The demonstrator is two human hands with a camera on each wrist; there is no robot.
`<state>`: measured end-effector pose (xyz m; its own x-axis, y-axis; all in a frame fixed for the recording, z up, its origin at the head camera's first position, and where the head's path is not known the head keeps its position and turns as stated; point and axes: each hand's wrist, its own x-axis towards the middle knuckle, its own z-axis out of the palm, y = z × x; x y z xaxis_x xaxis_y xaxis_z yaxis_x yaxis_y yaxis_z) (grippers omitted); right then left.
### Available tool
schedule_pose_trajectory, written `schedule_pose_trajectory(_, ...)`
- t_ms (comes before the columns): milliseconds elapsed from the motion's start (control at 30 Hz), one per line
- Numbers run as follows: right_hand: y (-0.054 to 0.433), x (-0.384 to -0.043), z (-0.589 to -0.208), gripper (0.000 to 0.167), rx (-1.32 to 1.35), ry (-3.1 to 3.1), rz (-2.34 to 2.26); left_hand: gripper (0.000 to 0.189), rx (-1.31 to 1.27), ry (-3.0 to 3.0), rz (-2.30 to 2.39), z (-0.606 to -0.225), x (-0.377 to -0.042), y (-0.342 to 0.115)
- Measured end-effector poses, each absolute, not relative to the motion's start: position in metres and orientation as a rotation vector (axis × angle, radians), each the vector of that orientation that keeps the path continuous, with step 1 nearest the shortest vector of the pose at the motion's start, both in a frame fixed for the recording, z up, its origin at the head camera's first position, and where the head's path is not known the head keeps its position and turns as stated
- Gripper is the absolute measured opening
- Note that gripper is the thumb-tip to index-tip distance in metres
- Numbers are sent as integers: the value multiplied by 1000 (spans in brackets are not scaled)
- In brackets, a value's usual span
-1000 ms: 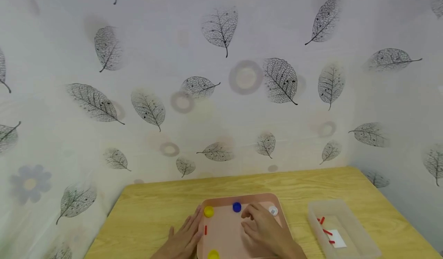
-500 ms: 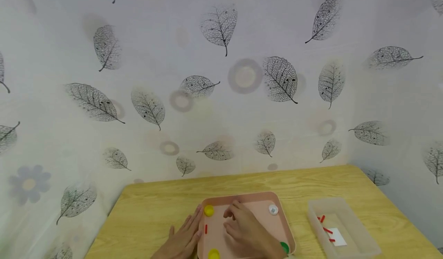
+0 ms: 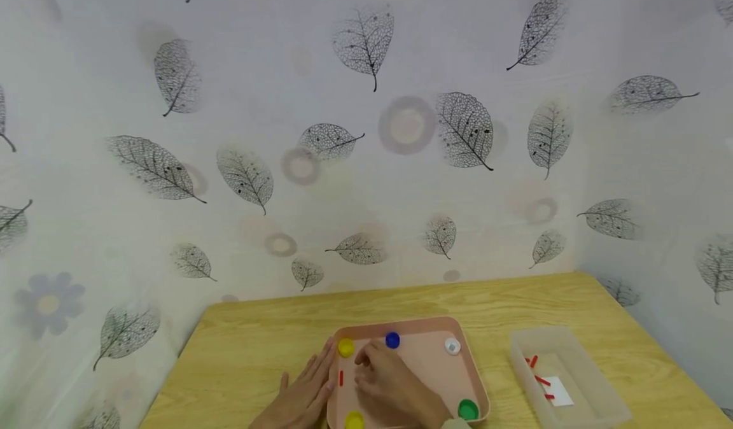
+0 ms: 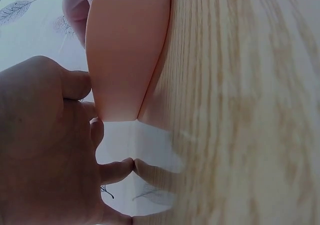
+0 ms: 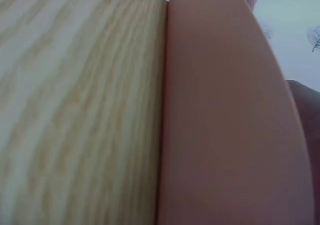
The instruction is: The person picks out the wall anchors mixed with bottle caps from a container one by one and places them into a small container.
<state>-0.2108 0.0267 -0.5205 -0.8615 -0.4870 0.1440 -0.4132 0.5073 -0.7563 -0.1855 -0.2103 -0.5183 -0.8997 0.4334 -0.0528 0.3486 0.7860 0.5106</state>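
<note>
My left hand (image 3: 302, 393) lies along the left side of a shallow pink tray (image 3: 409, 324), its fingers straight and at the rim. The left wrist view shows the same hand beside the tray's outer wall (image 4: 127, 50), fingertips down on the wooden table. Over the left half of the tray hovers my right hand (image 3: 389, 378), fingers loosely bent, thumb and forefinger apart, nothing visible between them. A red stick (image 3: 341, 378) lies in the tray just left of those fingertips. In the right wrist view the tray wall (image 5: 225, 110) covers most of that hand.
Inside the tray sit yellow caps (image 3: 346, 347), a blue cap (image 3: 392, 340), a green cap (image 3: 468, 409) and a white cap (image 3: 452, 346) holding something small and greyish. Right of it, a translucent box (image 3: 592, 378) holds several red sticks (image 3: 542, 381) and a white card (image 3: 558, 392).
My right hand has moved left across the tray towards the red stick, uncovering the green cap and passing the blue one. My left hand has stayed against the tray.
</note>
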Motion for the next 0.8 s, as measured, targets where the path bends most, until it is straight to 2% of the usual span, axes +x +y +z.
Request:
schedule_pose_trajectory(300,15,-218,-526,28,-777,2613,-1214,61,618,2838,743,-518,-185,-210)
schedule_pose_trajectory(800,-3,-221,-527,23,-953,2765,-1037,61,616,2833,750,-517,-184,-211)
